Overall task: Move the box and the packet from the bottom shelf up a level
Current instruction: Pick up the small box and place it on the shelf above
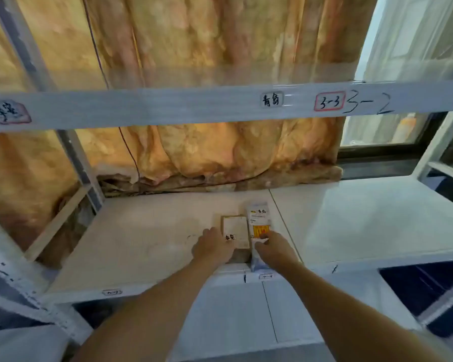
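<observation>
A small beige box (pixel 235 229) with a handwritten label lies flat on a white shelf board (pixel 141 239), near its front edge. Right beside it lies a white and blue packet (pixel 258 220) with a yellow patch. My left hand (pixel 213 246) grips the box at its near left side. My right hand (pixel 273 248) holds the packet's near end, its thumb on the yellow patch. The packet's near end overhangs the shelf's front rail. Both items rest on the board.
A white beam (pixel 220 105) with handwritten labels crosses above. An orange curtain (pixel 207 152) hangs behind the shelf. A metal upright (pixel 81 165) stands at the left. A lower white shelf (pixel 246 314) lies under my forearms. A window is at the right.
</observation>
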`<state>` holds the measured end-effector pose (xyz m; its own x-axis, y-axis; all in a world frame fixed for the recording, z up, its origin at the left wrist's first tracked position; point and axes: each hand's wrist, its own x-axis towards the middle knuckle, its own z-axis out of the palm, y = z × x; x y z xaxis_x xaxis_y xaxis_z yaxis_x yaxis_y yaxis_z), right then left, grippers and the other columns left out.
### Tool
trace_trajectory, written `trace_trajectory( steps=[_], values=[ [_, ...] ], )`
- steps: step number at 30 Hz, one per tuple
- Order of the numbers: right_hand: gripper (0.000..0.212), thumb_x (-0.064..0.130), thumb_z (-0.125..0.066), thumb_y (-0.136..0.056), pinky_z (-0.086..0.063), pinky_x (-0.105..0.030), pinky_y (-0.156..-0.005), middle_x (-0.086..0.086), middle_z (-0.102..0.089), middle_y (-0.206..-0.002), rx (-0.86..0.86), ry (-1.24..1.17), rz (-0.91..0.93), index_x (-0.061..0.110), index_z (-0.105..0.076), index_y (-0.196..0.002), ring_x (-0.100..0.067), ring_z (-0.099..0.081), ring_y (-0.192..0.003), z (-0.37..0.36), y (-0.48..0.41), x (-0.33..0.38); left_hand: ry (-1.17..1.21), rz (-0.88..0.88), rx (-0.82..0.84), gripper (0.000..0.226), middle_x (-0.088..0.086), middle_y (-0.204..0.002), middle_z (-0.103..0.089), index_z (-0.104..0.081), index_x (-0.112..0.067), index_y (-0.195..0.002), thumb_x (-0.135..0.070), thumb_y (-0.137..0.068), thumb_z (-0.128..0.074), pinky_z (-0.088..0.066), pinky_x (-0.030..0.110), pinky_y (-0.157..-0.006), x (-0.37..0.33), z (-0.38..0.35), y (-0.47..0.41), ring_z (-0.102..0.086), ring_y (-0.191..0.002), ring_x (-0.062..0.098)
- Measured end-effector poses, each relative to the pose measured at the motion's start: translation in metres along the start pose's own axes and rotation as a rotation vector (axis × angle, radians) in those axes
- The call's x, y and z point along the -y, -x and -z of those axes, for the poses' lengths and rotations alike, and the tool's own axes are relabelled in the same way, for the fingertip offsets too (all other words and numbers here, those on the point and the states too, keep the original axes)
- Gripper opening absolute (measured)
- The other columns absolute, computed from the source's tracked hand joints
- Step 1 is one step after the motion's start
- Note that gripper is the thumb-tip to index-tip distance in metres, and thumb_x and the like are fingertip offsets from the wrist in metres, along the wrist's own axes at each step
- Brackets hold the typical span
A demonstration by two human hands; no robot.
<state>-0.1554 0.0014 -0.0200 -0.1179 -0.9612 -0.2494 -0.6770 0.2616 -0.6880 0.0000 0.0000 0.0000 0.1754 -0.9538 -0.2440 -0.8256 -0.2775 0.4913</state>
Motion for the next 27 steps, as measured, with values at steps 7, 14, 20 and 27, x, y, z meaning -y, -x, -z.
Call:
trace_trajectory(
  steps=[7, 14, 20, 27],
  values=[
    [0.032, 0.032, -0.051, -0.082, -0.052, -0.036, -0.076, -0.007, -0.064, -0.100, 0.069, 0.094, -0.104, 0.014, -0.063, -0.105, -0.025, -0.061, -0.091, -0.039, -0.057, 0.025, 0.192, 0.043, 0.174, 0.053, 0.017, -0.118, -0.065, -0.062, -0.004, -0.113, -0.024, -0.069, -0.040, -0.057, 0.047, -0.092, 0.025, -0.034, -0.091, -0.064, -0.104, 0.037],
    [0.020, 0.012, -0.053, -0.085, -0.050, -0.027, -0.065, -0.005, -0.065, -0.089, 0.026, -0.033, -0.131, 0.010, -0.065, -0.101, -0.017, -0.057, -0.076, -0.048, -0.078, 0.026, 0.359, 0.000, 0.156, 0.036, 0.014, -0.121, -0.067, -0.063, -0.007, -0.121, -0.007, -0.089, -0.046, -0.046, 0.031, -0.079, 0.016, -0.027, -0.097, -0.061, -0.102, 0.029],
    [0.027, 0.009, -0.056, -0.084, -0.059, -0.042, -0.085, -0.004, -0.067, -0.098, -0.024, -0.159, -0.067, 0.012, -0.063, -0.111, -0.023, -0.064, -0.092, -0.037, -0.056, 0.039, 0.377, -0.023, 0.040, 0.036, 0.010, -0.122, -0.068, -0.062, -0.014, -0.122, -0.009, -0.090, -0.047, -0.053, 0.037, -0.082, 0.014, -0.001, -0.073, -0.063, -0.106, 0.030],
    [0.034, 0.008, -0.053, -0.085, -0.057, -0.034, -0.072, -0.006, -0.072, -0.106, -0.104, -0.229, 0.100, 0.019, -0.063, -0.116, -0.023, -0.067, -0.089, 0.019, 0.026, 0.049, 0.381, -0.113, -0.127, 0.047, 0.008, -0.119, -0.071, -0.059, -0.024, -0.134, -0.014, -0.090, -0.045, -0.056, 0.038, -0.077, -0.010, 0.044, 0.018, -0.067, -0.100, 0.030]
  ],
)
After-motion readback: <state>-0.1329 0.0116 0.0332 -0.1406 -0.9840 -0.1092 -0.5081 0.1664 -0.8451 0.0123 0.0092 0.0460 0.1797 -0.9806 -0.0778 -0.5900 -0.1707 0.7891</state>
